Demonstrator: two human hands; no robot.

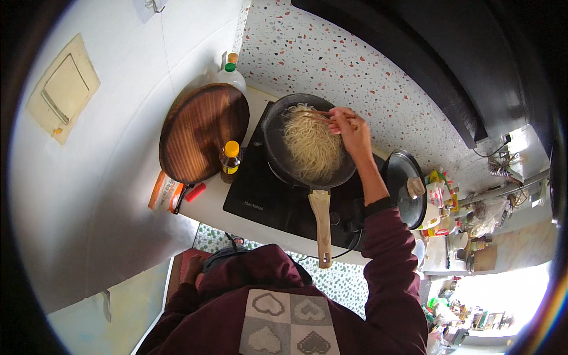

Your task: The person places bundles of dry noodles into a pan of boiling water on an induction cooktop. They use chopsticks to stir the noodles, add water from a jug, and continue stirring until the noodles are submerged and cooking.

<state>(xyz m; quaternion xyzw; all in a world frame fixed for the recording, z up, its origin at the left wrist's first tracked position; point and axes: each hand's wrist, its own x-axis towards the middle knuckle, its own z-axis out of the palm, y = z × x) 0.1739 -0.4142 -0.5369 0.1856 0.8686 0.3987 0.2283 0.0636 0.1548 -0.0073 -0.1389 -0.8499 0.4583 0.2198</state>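
Note:
My right hand (349,126) grips a pair of wooden chopsticks (317,113) over a dark frying pan (276,148). The tips of the chopsticks touch the upper part of a heap of pale noodles (313,148) in the pan. The pan rests on a black cooktop (284,202), and its wood-look handle (321,226) points towards my body. My left hand (193,268) hangs low beside my body at the lower left, away from the cooktop; its fingers are too shaded to make out.
Left of the cooktop stand a yellow-capped bottle (230,162) and a round wooden board (202,133) leaning on the wall. A black lid (404,191) leans at the right, near several bottles and packets. A red object (195,192) lies near the counter's left edge.

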